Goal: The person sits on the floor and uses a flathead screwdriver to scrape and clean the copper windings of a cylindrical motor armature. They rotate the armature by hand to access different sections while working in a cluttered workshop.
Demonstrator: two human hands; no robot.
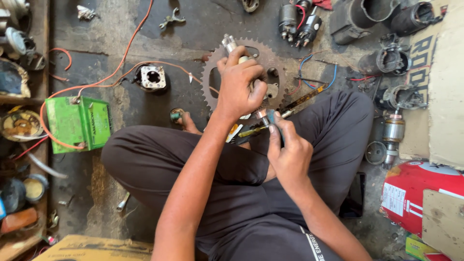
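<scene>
Head view shows you cross-legged on the floor (193, 29). Your left hand (239, 84) is wrapped tight around a metal shaft (230, 44) — its tip pokes out toward 11 o'clock. Your right hand (289, 152) pinches a small dark tool (271, 118) against the shaft's lower end. Behind your hands lies a toothed sprocket (212, 67); a green battery (78, 123) sits well apart at 9 o'clock.

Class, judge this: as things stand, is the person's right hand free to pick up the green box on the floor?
Probably not: the right hand grips a small tool, and the green box lies beyond the left hand.
</scene>
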